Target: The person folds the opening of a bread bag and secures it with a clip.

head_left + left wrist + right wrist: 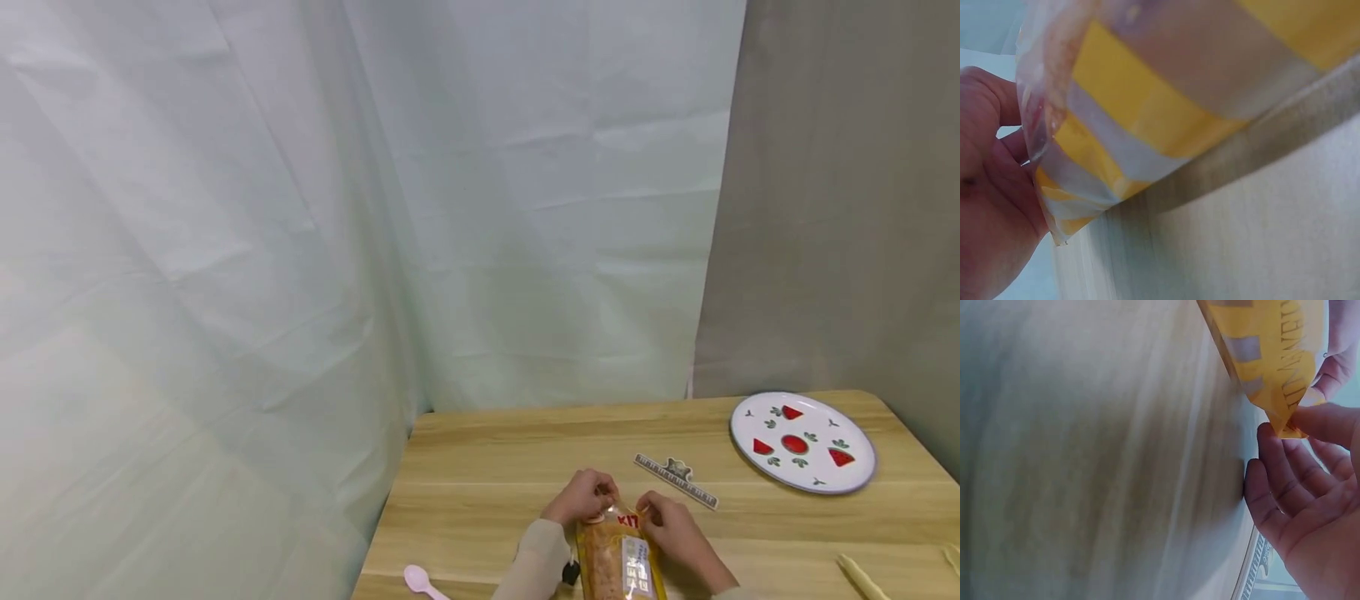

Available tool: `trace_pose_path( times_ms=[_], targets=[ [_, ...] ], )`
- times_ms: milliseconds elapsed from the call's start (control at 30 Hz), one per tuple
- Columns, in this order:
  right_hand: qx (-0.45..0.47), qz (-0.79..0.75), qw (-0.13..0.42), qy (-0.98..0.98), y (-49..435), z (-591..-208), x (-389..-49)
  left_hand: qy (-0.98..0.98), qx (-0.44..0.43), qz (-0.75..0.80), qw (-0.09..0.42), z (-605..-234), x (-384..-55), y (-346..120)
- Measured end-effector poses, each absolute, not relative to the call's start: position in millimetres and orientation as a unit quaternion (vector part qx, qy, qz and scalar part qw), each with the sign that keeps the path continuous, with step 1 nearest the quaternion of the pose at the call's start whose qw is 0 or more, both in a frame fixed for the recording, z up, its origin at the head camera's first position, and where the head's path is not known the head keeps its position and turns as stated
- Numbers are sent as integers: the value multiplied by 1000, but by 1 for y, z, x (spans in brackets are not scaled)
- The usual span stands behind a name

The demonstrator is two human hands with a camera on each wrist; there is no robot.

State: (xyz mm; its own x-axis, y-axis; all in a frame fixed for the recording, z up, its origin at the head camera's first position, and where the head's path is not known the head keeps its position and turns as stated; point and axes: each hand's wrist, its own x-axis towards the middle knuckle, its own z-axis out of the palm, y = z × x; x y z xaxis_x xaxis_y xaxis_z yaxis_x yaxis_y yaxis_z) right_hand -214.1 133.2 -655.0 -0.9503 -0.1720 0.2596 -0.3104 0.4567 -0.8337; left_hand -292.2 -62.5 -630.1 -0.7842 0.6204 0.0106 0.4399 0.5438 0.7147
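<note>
A yellow and clear plastic food bag [603,558] with brown contents and a white label lies at the table's front, its top edge away from me. My left hand [588,497] pinches the bag's top edge on the left. At the top right corner, my right hand [672,529] pinches the bag between thumb and fingers. The left wrist view shows the left hand [991,169] behind the striped side of the bag [1129,94], its fingertips partly hidden. In the right wrist view the thumb of the right hand [1316,494] presses on the bag's yellow corner [1282,419].
Beyond the right hand lies a long clip [677,481] with a piano-key pattern. A white plate [802,442] with watermelon pictures sits at the back right. A pink spoon [417,578] lies front left, a pale thin stick [862,577] front right. A small black thing [571,572] is beside the bag.
</note>
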Motion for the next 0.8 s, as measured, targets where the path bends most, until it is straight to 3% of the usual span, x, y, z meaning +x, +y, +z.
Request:
trace_pose_path(
  times_ms=[200, 600, 800],
  targets=[
    [142, 485, 94, -858, 133, -654, -217, 876, 306, 352, 119, -626, -295, -63],
    [102, 501, 60, -857, 130, -659, -208, 850, 292, 405, 167, -632, -288, -67],
    [107, 512, 57, -850, 129, -659, -208, 849, 296, 404, 167, -632, -289, -69]
  ],
)
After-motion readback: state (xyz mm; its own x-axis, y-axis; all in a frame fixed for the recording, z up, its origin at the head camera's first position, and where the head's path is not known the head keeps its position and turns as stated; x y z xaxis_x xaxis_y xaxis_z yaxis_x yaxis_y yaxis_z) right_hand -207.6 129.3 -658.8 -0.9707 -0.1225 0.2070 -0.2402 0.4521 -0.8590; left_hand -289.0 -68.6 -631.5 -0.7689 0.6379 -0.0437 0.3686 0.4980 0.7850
